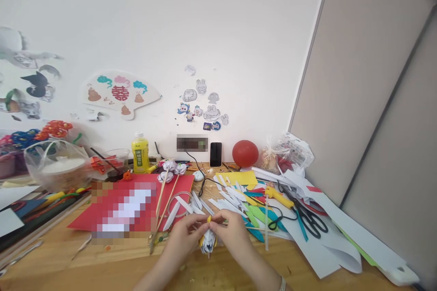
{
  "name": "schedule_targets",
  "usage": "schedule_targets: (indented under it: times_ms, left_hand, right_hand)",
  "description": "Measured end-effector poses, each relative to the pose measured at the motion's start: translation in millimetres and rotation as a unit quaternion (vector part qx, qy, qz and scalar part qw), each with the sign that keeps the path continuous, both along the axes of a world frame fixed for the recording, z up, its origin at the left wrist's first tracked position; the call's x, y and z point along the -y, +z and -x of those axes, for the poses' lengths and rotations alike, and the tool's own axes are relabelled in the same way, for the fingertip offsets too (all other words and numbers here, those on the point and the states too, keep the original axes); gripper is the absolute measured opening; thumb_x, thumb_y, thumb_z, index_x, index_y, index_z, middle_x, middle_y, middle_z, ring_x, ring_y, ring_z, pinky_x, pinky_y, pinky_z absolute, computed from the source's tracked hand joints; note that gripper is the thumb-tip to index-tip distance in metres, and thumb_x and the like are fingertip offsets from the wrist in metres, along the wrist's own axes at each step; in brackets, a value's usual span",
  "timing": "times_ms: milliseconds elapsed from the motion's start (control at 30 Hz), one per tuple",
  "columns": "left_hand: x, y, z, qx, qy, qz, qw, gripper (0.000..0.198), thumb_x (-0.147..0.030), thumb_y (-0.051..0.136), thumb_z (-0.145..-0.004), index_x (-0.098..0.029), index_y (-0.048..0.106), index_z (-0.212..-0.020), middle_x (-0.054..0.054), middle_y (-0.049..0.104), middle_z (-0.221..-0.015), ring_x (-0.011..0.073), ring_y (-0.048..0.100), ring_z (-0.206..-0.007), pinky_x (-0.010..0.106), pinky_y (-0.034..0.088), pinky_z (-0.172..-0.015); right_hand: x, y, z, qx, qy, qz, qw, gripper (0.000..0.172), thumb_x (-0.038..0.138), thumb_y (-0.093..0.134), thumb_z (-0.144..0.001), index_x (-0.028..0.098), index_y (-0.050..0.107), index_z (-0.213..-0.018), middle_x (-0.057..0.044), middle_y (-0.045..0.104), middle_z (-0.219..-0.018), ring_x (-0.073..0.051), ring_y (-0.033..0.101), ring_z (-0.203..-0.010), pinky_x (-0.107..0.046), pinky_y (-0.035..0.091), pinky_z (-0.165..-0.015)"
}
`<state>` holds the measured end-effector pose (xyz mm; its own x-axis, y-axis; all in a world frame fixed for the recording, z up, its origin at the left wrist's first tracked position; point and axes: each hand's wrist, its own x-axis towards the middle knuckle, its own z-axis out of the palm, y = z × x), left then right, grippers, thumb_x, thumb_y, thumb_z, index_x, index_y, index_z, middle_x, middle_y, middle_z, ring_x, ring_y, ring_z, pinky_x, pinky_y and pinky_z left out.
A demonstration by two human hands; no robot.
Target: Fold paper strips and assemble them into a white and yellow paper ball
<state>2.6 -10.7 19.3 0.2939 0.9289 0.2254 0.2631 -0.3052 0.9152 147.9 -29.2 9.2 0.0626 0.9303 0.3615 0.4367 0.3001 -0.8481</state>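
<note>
Centrally, folded paper piece: white and yellow (208, 239), at the near side of the table (102, 273), between your two hands; its yellow tip points away from you
Left hand: yours (187, 233), fingers drawn narrow, pinching the piece near its tip
Right hand: yours (231, 233), closed down likewise — thumb and fingers meeting the same tip from the other side
Paper strips: white, green and blue (233, 198), strewn just beyond your hands
Glue gun: yellow (279, 197), lying to your right; black-handled scissors (312, 223) just beside it
Red sheet: flat to your left (143, 180); white paper flowers (169, 165) on sticks lie across it
Back edge: yellow bottle (140, 157), phone (215, 154) upright, red ball (245, 153) — all near the wall (246, 54)
</note>
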Motion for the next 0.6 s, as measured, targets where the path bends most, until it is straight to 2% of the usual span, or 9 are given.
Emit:
schedule_targets:
  times_ms: [133,267,433,600]
  left_hand:
    - [6,1.1,-1,-0.022,0.026,-0.038,0.999,0.020,-0.033,0.056,-0.070,-0.017,0.068,-0.073,0.005,0.071,-0.073,0.0203,0.064,-0.070,0.026,0.050,-0.064]
    - [13,0.2,-1,-0.040,0.072,-0.099,0.992,0.020,-0.034,0.056,-0.072,-0.020,0.069,-0.077,0.005,0.072,-0.080,0.0216,0.065,-0.076,0.028,0.050,-0.070]
    - [14,-3.1,-3,-0.063,0.122,-0.209,0.968,0.017,-0.032,0.058,-0.070,-0.022,0.070,-0.077,0.006,0.073,-0.081,0.0230,0.066,-0.077,0.031,0.052,-0.073]
    - [11,-11.8,-2,-0.069,0.128,-0.325,0.935,0.017,-0.031,0.056,-0.073,-0.021,0.069,-0.078,0.005,0.073,-0.079,0.0216,0.067,-0.076,0.033,0.053,-0.073]
  right_hand:
    - [3,2.6,2,0.034,-0.027,-0.013,0.999,0.008,0.014,0.062,-0.065,0.019,0.065,-0.070,-0.002,0.067,-0.071,-0.019,0.060,-0.070,-0.028,0.046,-0.065]
    - [7,3.7,4,0.075,-0.070,-0.078,0.992,0.008,0.013,0.063,-0.066,0.020,0.063,-0.070,-0.001,0.064,-0.073,-0.019,0.058,-0.073,-0.029,0.044,-0.066]
    - [11,1.8,5,0.130,-0.080,-0.176,0.972,0.013,0.007,0.062,-0.068,0.020,0.060,-0.072,-0.001,0.061,-0.072,-0.018,0.054,-0.072,-0.027,0.041,-0.063]
    - [12,0.9,5,0.154,-0.079,-0.205,0.963,0.012,0.008,0.062,-0.071,0.019,0.057,-0.073,-0.001,0.061,-0.072,-0.017,0.052,-0.073,-0.027,0.039,-0.064]
